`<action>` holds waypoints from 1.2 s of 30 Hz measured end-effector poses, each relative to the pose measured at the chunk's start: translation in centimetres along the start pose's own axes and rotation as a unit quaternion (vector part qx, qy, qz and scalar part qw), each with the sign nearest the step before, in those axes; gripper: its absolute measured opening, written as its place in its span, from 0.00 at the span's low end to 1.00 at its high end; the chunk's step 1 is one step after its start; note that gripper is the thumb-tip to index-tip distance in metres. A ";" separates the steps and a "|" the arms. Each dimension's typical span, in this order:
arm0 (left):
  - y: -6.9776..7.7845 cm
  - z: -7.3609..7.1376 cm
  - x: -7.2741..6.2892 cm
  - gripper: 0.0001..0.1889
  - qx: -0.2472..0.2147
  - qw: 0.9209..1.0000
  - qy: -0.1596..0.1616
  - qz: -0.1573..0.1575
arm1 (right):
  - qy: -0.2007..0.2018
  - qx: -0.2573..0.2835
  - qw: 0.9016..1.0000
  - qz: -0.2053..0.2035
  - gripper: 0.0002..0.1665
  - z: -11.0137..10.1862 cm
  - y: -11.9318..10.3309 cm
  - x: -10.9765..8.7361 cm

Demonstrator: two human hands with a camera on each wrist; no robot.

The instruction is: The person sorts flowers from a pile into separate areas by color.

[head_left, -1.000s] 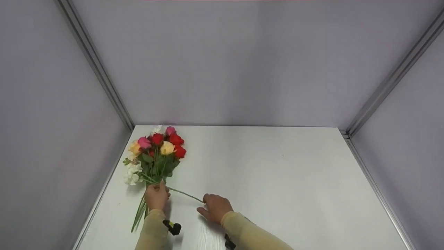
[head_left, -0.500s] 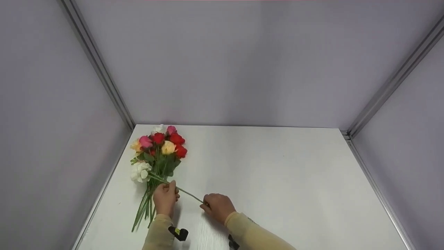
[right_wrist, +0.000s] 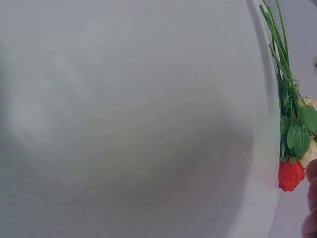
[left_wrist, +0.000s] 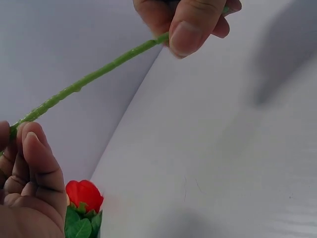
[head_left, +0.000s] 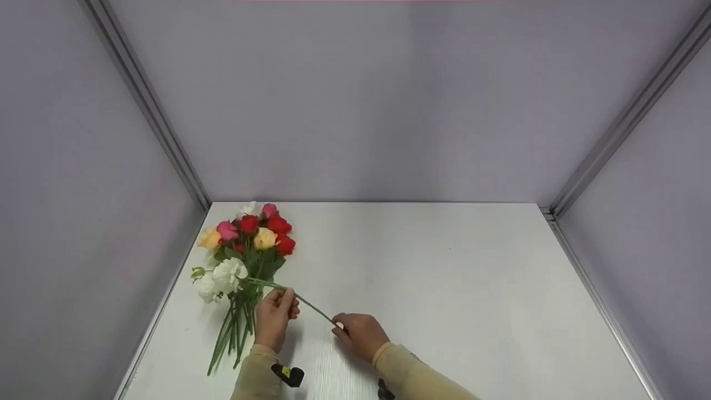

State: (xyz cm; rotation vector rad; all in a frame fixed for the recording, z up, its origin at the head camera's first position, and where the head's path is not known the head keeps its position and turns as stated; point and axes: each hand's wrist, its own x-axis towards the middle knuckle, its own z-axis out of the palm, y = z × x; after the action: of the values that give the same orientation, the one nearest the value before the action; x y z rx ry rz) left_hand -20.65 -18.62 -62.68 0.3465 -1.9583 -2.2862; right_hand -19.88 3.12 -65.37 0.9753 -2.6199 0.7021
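A white artificial flower (head_left: 226, 275) on a long green stem (left_wrist: 91, 77) is held slantwise between both hands, its bloom overlapping the lower leaves of a bunch in the head view. My left hand (head_left: 273, 318) pinches the stem below the bloom. At the stem's lower end, my right hand (head_left: 361, 335) pinches it between thumb and fingers. Behind the white bloom lies the bunch of red roses (head_left: 279, 224), pink roses (head_left: 227, 230) and yellow roses (head_left: 265, 239). Its bare stems (head_left: 225, 339) point toward the near edge, left of my left hand.
The flowers lie on the left part of a white table (head_left: 433, 289). Grey panels (head_left: 355, 100) enclose it at the back and both sides, with metal posts (head_left: 611, 133) at the corners. A small black device (head_left: 289, 375) sits on the left wrist.
Both hands have shifted right with the stem between them. The white flower has come away from the bunch's left side and now lies across its leaves, uncovering more of the bare stems.
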 end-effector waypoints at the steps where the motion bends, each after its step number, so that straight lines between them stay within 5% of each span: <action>1: 0.0 0.2 0.0 0.16 0.006 1.000 0.001 0.004 | 0.007 -0.004 1.000 -0.003 0.07 0.0 0.0 -0.2; 9: 0.2 2.7 -0.2 0.11 0.042 0.999 -0.004 0.013 | 0.080 -0.022 0.995 -0.046 0.12 -0.5 0.4 -1.1; 21: 0.4 5.0 -0.6 0.09 0.137 0.986 -0.053 0.076 | 0.086 -0.001 0.995 -0.048 0.11 -2.3 1.8 -1.3; 25: 0.5 4.4 -1.1 0.08 0.193 0.975 -0.058 0.093 | 0.085 0.002 0.996 -0.034 0.11 -3.5 2.7 -1.9; 30: 1.3 1.9 -1.3 0.05 0.265 0.957 -0.021 0.113 | 0.109 0.005 0.994 -0.010 0.10 -5.7 5.4 -3.7; 36: 2.0 -2.1 -1.0 0.06 0.366 0.921 0.043 0.124 | 0.154 -0.012 0.988 0.020 0.10 -8.3 9.1 -6.4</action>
State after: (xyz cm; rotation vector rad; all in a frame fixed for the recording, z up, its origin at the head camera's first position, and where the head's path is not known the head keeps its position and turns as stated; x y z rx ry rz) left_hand -19.34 -20.74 -60.88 0.2282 -2.5610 -1.2965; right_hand -20.56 16.92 -63.99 0.7413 -2.3776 0.7611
